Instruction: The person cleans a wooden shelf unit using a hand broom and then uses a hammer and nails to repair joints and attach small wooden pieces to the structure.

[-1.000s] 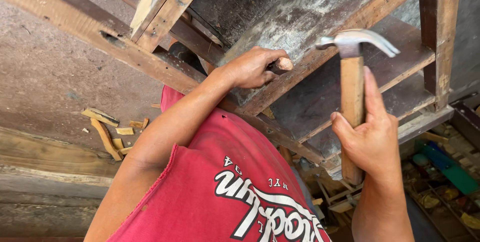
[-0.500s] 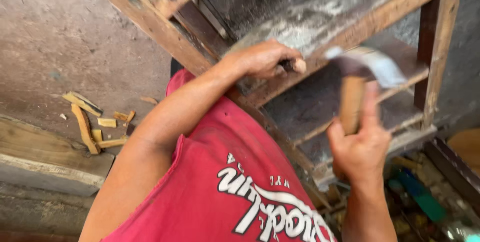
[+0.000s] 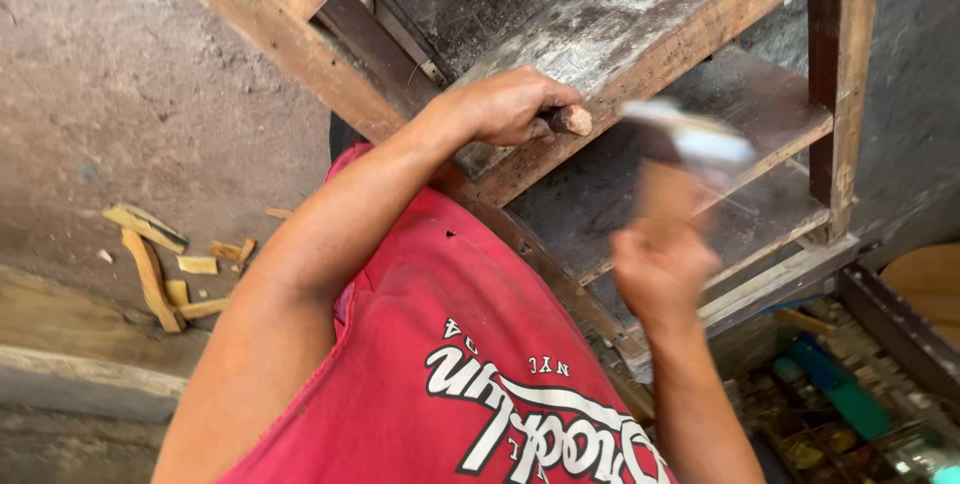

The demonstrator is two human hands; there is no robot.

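Left hand (image 3: 510, 104): fingers wrapped tight round a short wooden peg (image 3: 570, 120), its cut end poking out toward the hammer, pressed against the frame (image 3: 690, 39).
Right hand (image 3: 660, 264): blurred, fist clamped on a wooden hammer handle (image 3: 665, 194).
Hammer (image 3: 690, 139): metal head smeared with blur, just right of the peg, over the lower shelf.
Frame: worn dark wood, pale edge rail, tilted across the view.
Floor (image 3: 120, 94): bare concrete, wood chips (image 3: 160, 264) lying well left of the arm.
Shirt (image 3: 470, 364): red, filling the foreground.
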